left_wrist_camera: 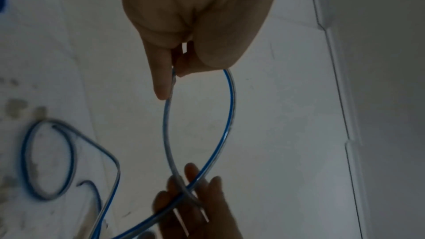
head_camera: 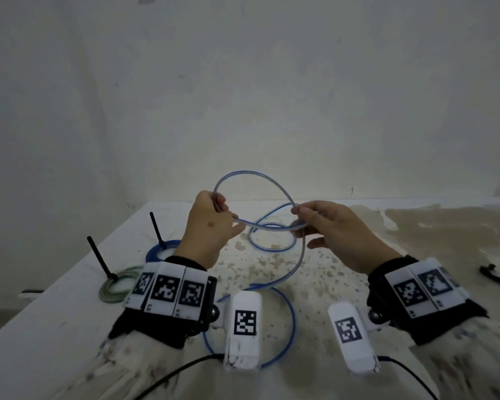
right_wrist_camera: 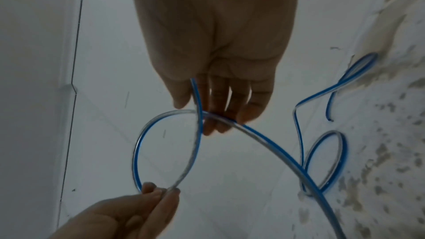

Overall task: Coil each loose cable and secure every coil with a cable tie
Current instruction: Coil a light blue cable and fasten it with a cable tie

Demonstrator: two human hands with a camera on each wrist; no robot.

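A clear cable with a blue stripe (head_camera: 254,177) forms one raised loop between my hands above the table. My left hand (head_camera: 211,223) pinches the loop's left side between thumb and fingers; in the left wrist view that hand (left_wrist_camera: 181,61) grips the cable (left_wrist_camera: 227,115). My right hand (head_camera: 326,226) pinches the point where the strands cross; in the right wrist view that hand (right_wrist_camera: 214,101) holds the crossing of the cable (right_wrist_camera: 138,144). The rest of the cable trails down in loose loops (head_camera: 272,238) onto the table and toward me.
At the left lie a blue coil (head_camera: 159,252) and a grey-green coil (head_camera: 116,284), each with a black cable tie (head_camera: 98,258) sticking up. A black cable (head_camera: 497,277) lies at the right edge. The white table (head_camera: 55,298) is stained; a wall stands behind.
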